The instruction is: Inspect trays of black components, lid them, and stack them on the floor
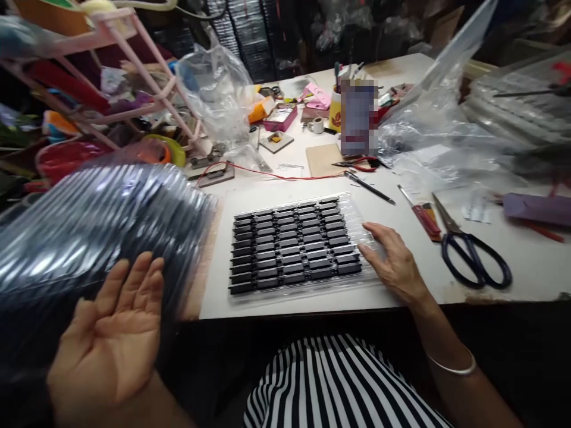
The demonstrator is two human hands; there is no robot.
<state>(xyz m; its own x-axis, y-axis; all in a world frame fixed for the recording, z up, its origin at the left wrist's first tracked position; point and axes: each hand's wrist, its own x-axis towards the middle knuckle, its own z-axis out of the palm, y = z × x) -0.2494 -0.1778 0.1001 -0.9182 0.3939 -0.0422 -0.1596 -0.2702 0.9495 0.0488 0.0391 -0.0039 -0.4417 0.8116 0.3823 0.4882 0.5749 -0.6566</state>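
Far left: a pink wire rack (134,53) is crowded with oddments, set apart from the white table (526,261).

Left foreground: a bagged stack of dark trays (93,226) is seen, blurred and sheathed in clear film, tilted off the table's left edge. The left hand (109,339) is held palm-up just in front of it, fingers (134,285) extended and lying close together, thumb out. Nothing is gripped; whether the fingertips touch the film cannot be told. The flat palm is judged to suit steadying a bulky, slippery bundle better than a pinch would.

Centre: a clear tray of black parts (294,246) lies flat on the table, near its front edge, straight before the person. The parts are kept in neat rows by the tray's moulded pockets, probably so that they do not shift.

Right of centre: the right hand (395,261) is laid palm-down on the tray's right edge, fingers (372,238) slightly spread and flat, pressing rather than pinching; the light plastic is likely being kept from sliding.

Right: a red-handled tool (423,217) and black-handled scissors (473,255) are left near that hand, apart from the tray, within easy reach. Loose clear bags (428,137) are heaped behind.
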